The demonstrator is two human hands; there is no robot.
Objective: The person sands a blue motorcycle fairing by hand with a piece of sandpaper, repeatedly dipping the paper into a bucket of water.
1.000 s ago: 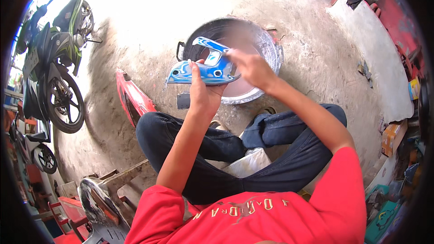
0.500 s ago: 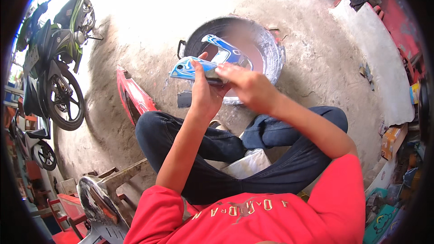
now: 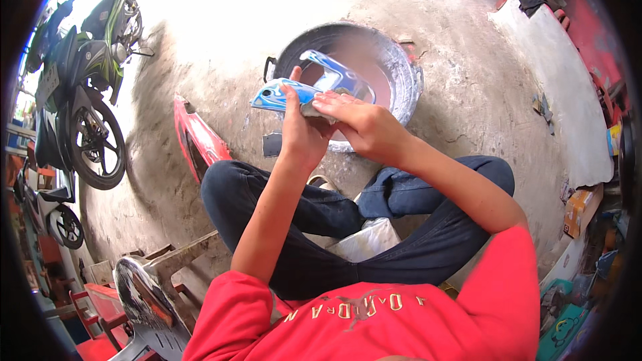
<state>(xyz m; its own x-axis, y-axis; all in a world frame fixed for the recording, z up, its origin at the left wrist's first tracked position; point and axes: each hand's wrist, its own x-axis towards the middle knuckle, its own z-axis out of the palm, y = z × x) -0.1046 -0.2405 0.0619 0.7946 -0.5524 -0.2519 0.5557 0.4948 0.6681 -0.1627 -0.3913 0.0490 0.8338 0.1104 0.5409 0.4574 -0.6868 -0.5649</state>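
Note:
In front of me, my left hand point(image 3: 304, 135) grips a blue-and-white curved plastic panel point(image 3: 273, 95) from below, its thumb up along the near side. The panel looks like a motorbike body cover, with a hole near its left end and a bent arm rising at the far side. Fingers together, my right hand point(image 3: 364, 122) presses on the panel's middle. A greyish patch shows under those fingers; whether it is a thin pad or bare panel is unclear. Behind the panel stands a wide dark basin point(image 3: 408, 87) holding murky brownish liquid, with pale smears around its wall.
A red panel point(image 3: 204, 137) lies on the concrete floor left of my knee. Parked motorbikes point(image 3: 90, 100) line the left side. A worn chair-like piece point(image 3: 150, 294) stands lower left. A pale block point(image 3: 368, 241) sits between my legs; a cardboard box point(image 3: 580, 210) is at right.
My right hand has shifted slightly left and down along the panel, its fingers now lying closer together. The left hand still holds the panel in nearly the same place.

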